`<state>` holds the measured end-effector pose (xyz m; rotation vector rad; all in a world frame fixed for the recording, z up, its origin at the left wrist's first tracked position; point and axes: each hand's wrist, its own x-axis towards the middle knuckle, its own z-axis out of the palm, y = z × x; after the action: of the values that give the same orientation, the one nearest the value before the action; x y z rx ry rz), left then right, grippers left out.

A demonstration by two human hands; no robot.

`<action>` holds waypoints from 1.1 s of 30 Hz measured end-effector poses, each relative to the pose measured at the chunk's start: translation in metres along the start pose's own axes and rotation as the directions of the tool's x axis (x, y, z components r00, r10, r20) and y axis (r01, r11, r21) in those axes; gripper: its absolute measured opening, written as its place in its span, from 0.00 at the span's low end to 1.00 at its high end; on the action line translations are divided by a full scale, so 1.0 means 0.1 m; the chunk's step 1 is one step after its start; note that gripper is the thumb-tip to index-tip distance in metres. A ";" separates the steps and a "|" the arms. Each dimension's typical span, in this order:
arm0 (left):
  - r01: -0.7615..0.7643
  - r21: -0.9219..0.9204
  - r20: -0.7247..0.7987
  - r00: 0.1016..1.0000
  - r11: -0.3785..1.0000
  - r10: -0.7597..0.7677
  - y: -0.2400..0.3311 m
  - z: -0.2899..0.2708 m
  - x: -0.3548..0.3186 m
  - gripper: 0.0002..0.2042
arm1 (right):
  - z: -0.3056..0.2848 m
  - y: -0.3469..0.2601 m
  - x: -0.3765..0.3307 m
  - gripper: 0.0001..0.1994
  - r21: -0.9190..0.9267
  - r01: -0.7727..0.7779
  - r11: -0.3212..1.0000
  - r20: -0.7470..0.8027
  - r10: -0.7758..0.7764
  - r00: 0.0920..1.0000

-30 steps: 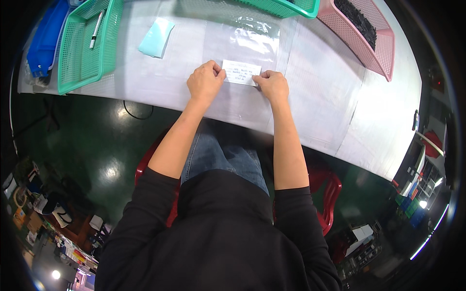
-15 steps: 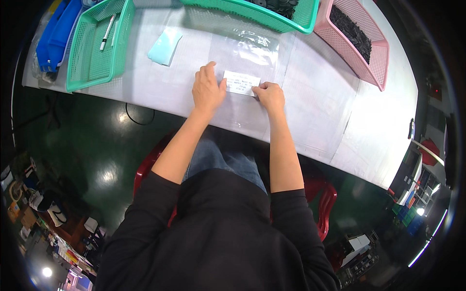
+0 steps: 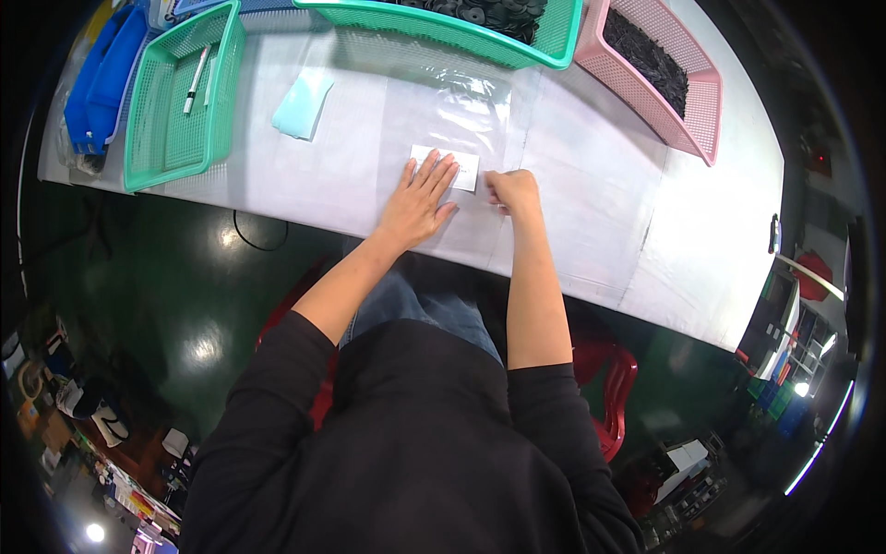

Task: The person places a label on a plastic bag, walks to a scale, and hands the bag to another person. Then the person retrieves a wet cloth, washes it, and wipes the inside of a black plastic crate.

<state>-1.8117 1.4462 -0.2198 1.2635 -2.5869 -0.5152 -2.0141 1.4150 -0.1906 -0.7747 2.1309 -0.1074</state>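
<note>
A white paper label [image 3: 468,172] with writing lies on a clear plastic bag [image 3: 466,115], which is flat on the table near its front edge. My left hand [image 3: 420,205] is spread flat, its fingertips over the label's left and middle part and hiding some of it. Just right of the label, a little apart from its edge, is my right hand [image 3: 515,192] with its fingers curled in. Whether anything is inside those fingers is hidden.
Pale blue paper slips [image 3: 303,106] lie to the left. A green basket [image 3: 138,152] with a marker pen [image 3: 196,81] stands far left beside blue bins [image 3: 88,111]. At the back, another green basket [image 3: 554,57] holds black round parts; a pink basket [image 3: 703,138] holds thin black pieces.
My left hand has moved from beside the label onto it, pressing flat. The right hand has let go of the label's right edge and curled its fingers. The whole view has shifted slightly.
</note>
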 end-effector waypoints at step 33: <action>0.017 0.006 -0.002 1.000 1.000 -0.017 -0.18 -0.09 -0.28 0.29 | 0.98 0.01 -0.45 0.27 -0.402 0.804 0.439 -0.088 -0.892 0.443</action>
<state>-1.7787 1.4558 -0.2197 1.2885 -2.5800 -0.5099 -1.9213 1.4594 -0.2222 -2.1375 1.7772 -0.4721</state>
